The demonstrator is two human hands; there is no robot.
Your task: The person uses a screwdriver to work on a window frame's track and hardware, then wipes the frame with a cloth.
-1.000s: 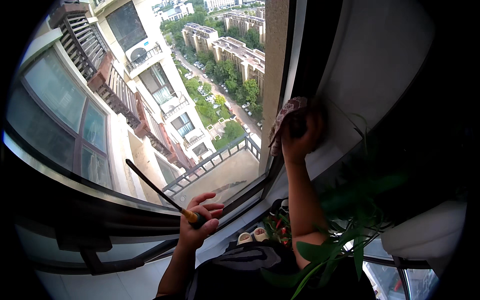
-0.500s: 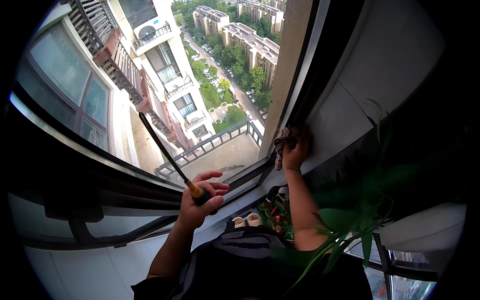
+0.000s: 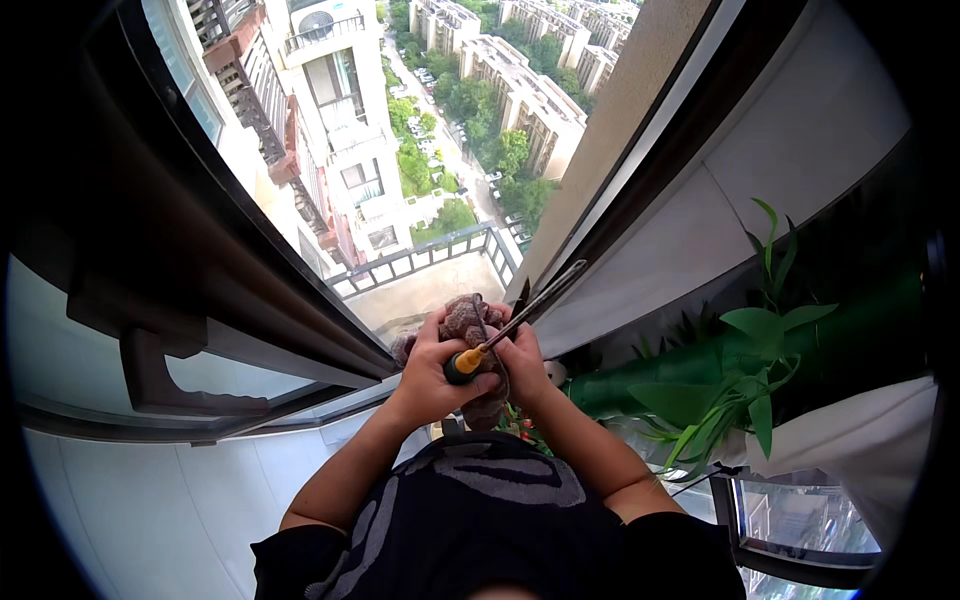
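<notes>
Both my hands are together in front of me, before the open window. My left hand (image 3: 428, 378) is closed around a screwdriver (image 3: 466, 364) with a yellow and dark green handle, and also presses against a bunched cloth. The screwdriver's long metal shaft slants up and to the right, past my right hand. My right hand (image 3: 524, 366) is closed on the brownish-grey cloth (image 3: 466, 318), its thumb close to the shaft. Some of the cloth hangs below, between my hands. A small dark pointed piece stands above my right hand; what it belongs to is hidden.
To the left is the swung-in window sash (image 3: 290, 270) with its dark handle (image 3: 150, 370). Beyond the opening lies a ledge with a metal railing (image 3: 420, 254), high above the street. Leafy plants (image 3: 755, 370) and a white cloth (image 3: 850, 430) are at the right.
My right hand has come from the window frame's right side to the middle with the cloth, meeting my left hand. The screwdriver has swung from pointing up-left to up-right. The sash appears wider open.
</notes>
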